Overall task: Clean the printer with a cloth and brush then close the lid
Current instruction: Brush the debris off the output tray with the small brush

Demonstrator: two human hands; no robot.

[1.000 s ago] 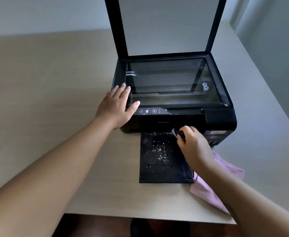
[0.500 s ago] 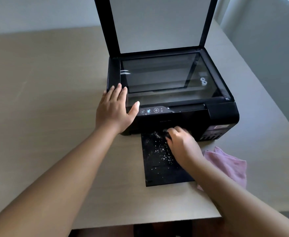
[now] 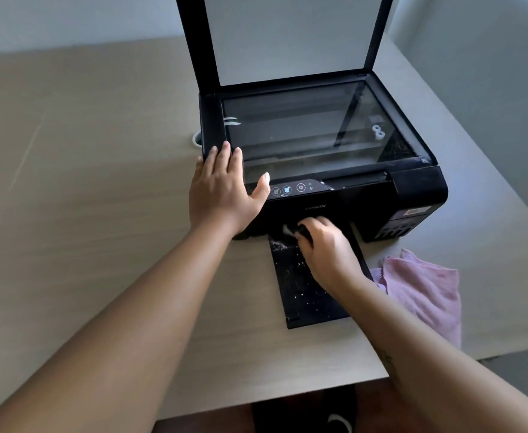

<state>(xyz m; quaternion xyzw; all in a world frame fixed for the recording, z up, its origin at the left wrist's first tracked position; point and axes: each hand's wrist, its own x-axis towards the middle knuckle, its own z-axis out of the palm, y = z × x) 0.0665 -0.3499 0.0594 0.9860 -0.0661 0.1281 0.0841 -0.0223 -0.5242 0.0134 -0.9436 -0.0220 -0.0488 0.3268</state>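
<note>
Two hands are working at the printer (image 3: 334,182) (lid (image 3: 290,35) upright at twelve o'clock): left hand (image 3: 225,195) lying flat, right hand (image 3: 325,248) gripping a brush (image 3: 290,230) over the speckled tray (image 3: 303,295), cloth (image 3: 425,292) lying at four o'clock.

I see a wide table (image 3: 84,189) with a pale beige wood-grain top filling most of my view. Behind its far edge stands a plain light grey wall (image 3: 69,20). To the right of the table another grey wall (image 3: 490,89) runs alongside it, and a bright strip sits at that wall's upper corner; I cannot tell whether it is a window. Soft, even daylight lies across the tabletop. Below the table's near edge a dark reddish-brown floor (image 3: 209,423) shows.
</note>
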